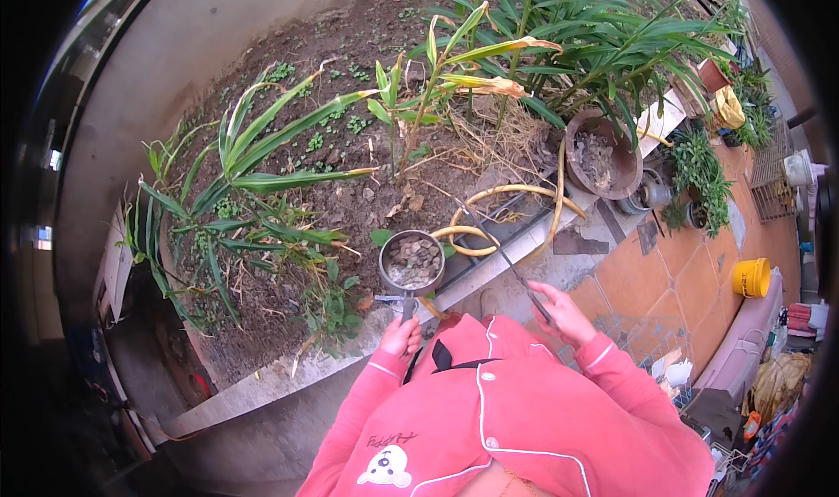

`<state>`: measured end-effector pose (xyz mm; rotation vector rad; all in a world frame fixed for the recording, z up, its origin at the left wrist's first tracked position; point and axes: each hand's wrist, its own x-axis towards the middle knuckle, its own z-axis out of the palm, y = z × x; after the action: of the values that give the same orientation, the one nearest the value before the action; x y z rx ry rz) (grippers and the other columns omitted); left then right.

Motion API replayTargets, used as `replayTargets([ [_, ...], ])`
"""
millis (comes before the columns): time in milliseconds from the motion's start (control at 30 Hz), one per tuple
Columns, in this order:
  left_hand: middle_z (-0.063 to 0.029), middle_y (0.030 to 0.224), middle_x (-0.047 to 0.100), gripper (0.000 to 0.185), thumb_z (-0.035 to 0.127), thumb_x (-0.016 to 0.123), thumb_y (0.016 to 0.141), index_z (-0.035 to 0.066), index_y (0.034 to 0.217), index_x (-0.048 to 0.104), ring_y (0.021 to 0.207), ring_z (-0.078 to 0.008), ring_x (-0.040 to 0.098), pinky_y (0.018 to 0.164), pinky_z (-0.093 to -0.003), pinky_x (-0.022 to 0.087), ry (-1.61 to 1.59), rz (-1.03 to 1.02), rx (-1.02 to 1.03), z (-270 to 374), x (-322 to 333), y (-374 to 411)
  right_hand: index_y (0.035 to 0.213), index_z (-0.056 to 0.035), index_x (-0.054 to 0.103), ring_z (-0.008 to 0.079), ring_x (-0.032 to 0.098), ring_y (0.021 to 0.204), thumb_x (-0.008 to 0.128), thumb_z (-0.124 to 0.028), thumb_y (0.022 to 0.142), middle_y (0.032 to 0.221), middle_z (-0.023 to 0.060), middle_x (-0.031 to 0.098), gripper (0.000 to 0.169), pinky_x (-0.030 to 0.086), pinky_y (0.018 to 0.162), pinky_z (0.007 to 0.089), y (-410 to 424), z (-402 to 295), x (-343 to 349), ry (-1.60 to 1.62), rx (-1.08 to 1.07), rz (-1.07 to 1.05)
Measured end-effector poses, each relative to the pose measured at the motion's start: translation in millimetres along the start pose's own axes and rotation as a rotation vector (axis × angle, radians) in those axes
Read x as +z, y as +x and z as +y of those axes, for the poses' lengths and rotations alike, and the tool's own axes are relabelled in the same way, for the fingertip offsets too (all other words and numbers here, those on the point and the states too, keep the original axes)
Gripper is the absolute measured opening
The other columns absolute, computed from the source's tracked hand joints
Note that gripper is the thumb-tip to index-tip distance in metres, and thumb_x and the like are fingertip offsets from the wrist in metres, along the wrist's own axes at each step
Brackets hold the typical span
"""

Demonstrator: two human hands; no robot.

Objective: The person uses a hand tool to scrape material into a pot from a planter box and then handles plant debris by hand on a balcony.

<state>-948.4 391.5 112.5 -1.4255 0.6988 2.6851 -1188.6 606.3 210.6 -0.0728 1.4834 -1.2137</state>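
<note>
My left hand (401, 336) grips the dark handle of a small metal saucepan (409, 291), held over the near edge of a soil bed (354, 209). Greyish-brown lumps and pale ash-like powder (413, 260) fill much of the pan. In my right hand (565, 315) is a long, thin, dark metal tool (501, 251), perhaps fire tongs. It slants up and left, its far end over the bed's edge, right of the pan and apart from it. A looped yellow hose (482, 251) lies beneath the tool.
Long-leaved green plants (282, 177) grow from the bed, bordered by a pale ledge (288, 380). A round clay pot (637, 169) holds grey debris. On the right are orange floor tiles (639, 268), a wire basket (645, 333), a kettle (655, 189) and a yellow bucket (751, 277).
</note>
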Motion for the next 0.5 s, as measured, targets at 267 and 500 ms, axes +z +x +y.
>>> replayTargets([
  [267, 0.0019, 0.054, 0.036, 0.006, 0.009, 0.047, 0.082, 0.010, 0.080, 0.042, 0.038, -0.0047, 0.030, 0.031, -0.0178, 0.022, -0.029, 0.137, 0.038, -9.4, -22.8, -56.1, 0.118, -0.0012, 0.041, 0.0079, 0.038, 0.039, 0.050, -0.018, 0.077, 0.058, 0.0015, 0.047, 0.045, 0.028, 0.035, 0.0237, 137.1, 16.4, -14.3, -0.364, -0.113, 0.162],
  [500, 0.0028, 0.054, 0.035, 0.006, 0.009, 0.048, 0.082, 0.009, 0.080, 0.043, 0.038, -0.0035, 0.029, 0.031, -0.0171, 0.022, -0.064, 0.105, 0.067, -13.5, -22.3, -55.6, 0.120, -0.0044, 0.039, 0.0075, 0.034, 0.039, 0.046, -0.017, 0.081, 0.072, 0.0042, 0.047, 0.041, 0.024, 0.031, 0.0207, 118.2, -9.8, -18.1, 0.133, 0.024, 0.204],
])
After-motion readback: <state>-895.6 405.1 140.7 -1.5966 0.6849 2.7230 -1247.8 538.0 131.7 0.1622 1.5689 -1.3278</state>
